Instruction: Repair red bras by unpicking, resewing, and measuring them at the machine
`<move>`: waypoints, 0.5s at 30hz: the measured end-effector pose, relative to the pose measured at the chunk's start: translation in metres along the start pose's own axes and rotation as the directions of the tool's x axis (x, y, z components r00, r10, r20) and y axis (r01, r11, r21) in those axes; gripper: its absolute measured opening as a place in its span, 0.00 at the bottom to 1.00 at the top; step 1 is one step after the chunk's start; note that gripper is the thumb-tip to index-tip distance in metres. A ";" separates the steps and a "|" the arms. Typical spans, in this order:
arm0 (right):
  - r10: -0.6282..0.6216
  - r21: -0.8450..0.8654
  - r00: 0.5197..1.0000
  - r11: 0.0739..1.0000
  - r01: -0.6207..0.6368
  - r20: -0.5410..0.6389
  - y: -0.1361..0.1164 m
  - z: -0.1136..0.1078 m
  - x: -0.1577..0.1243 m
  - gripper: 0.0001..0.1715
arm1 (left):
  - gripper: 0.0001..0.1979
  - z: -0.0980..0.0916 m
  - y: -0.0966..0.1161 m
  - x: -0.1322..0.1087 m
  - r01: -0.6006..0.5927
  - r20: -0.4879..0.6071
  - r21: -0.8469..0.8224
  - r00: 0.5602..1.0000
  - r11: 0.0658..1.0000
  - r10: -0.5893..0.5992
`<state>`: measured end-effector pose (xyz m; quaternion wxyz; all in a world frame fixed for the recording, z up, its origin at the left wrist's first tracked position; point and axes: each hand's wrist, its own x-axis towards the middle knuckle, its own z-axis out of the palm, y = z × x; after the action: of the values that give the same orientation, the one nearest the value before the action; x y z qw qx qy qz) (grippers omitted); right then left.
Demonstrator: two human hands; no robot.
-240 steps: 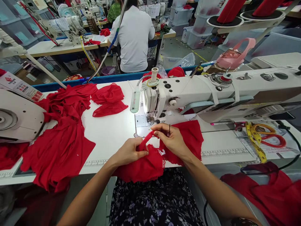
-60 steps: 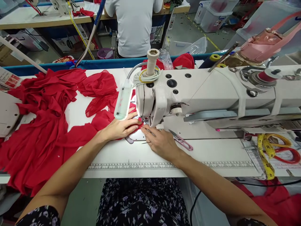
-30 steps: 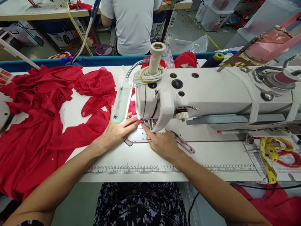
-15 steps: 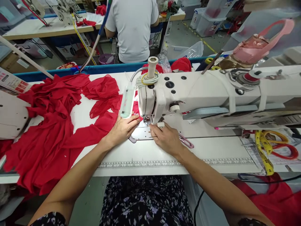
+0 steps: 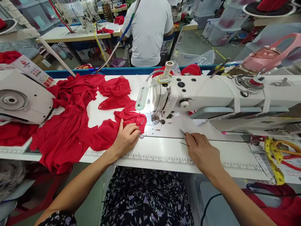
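On my feed, the red fabric panel (image 5: 105, 134) now lies just left of the presser foot (image 5: 155, 119), slid away from it; its long axis runs sideways, rounded end pointing right. My left hand's (image 5: 127, 138) grip rests over that end, pinching or not I can't tell. My right hand (image 5: 203, 151) has shifted right onto the snips (image 5: 182, 132), tips leftward; its fingers curl, firmness unclear.

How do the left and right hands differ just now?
The left hand lies spread on red cloth; the right hand curls over a pointed metal tool. The left is nearer the needle end of the sewing machine than the right. Both are bare.
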<state>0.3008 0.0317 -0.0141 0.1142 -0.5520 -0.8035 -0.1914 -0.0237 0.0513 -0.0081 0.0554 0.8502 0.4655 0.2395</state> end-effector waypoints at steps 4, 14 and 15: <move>0.074 0.358 0.995 0.929 -0.092 0.065 -0.021 -0.009 0.012 0.11 | 0.06 -0.005 0.003 0.001 0.171 -0.086 -0.288 0.975 0.942 -0.203; 0.037 0.799 0.877 0.396 -0.453 0.479 -0.077 -0.029 0.054 0.15 | 0.14 -0.011 0.015 -0.014 0.023 -0.110 -0.173 0.993 0.985 -0.042; 0.053 0.788 0.869 0.397 -0.471 0.492 -0.076 -0.029 0.054 0.17 | 0.15 -0.008 0.016 -0.015 -0.013 -0.108 -0.097 0.994 0.995 0.002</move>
<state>0.2100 0.0404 0.0194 0.2537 -0.5557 -0.6864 0.3948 -0.0217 0.0291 -0.0015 0.0705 0.8341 0.4525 0.3076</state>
